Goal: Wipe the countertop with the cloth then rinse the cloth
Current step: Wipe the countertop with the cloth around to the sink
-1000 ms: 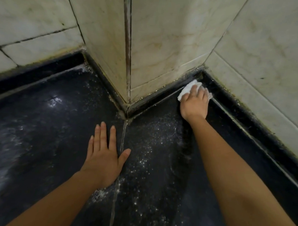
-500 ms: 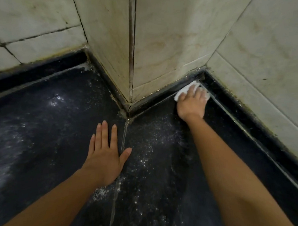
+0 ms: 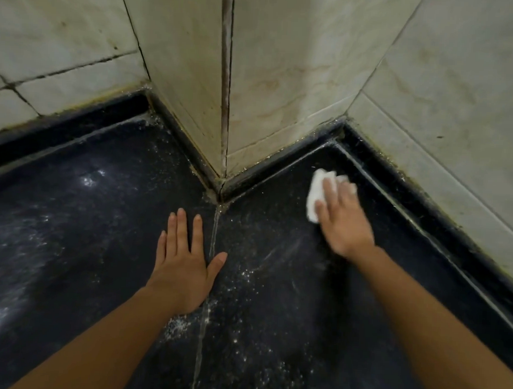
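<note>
The cloth is a small white crumpled wad, lying on the dark surface near the far right corner. The right hand presses it flat, fingers spread over it rather than clenched, likely to scrub. The left hand lies released, palm down, probably bracing. White specks remain around.

Open countertop, tiled pillar behind.

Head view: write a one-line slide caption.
Right hand presses a white cloth on the dusty black countertop near the tiled corner; left hand rests flat.
</note>
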A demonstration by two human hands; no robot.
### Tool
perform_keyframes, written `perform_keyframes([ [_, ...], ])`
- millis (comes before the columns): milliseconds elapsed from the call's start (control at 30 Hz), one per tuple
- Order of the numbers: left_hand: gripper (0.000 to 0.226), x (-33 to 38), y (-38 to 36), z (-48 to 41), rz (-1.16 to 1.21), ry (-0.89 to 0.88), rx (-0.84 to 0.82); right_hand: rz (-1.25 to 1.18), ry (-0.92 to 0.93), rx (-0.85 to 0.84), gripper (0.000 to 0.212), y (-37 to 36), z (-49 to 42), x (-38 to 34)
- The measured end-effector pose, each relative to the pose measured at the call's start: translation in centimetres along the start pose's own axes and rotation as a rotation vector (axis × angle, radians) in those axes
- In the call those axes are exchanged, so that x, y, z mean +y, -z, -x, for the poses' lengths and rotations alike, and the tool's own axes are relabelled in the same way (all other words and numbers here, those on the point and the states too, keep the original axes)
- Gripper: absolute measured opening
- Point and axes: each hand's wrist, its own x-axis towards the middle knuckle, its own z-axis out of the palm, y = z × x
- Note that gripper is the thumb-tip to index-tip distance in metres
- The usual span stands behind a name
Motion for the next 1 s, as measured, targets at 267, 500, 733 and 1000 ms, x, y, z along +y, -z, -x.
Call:
perform_keyframes([
  [267, 0.073, -0.1, -0.1, -0.1, 0.008, -0.005, 0.002, -0.041, -0.04, -0.014, 0.074, -0.9, 0.7, -7.0],
  [500, 0.074, -0.1, 0.0, -0.1, 0.01, -0.012, -0.005, 0.031, 0.505, -0.168, 0.061, 1.0, 5.9, -2.3],
  [733, 0.074, -0.1, -0.3, -0.1, -0.003, -0.014, 0.011, -0.062, -0.24, -0.004, 0.057, 0.1, 2.2, 0.0],
  [1000, 0.079, -0.1, -0.2, -0.1, 0.006, -0.026, 0.012, -0.06, 0.429, -0.197, 0.058, -1.1, 17.2, -5.0],
])
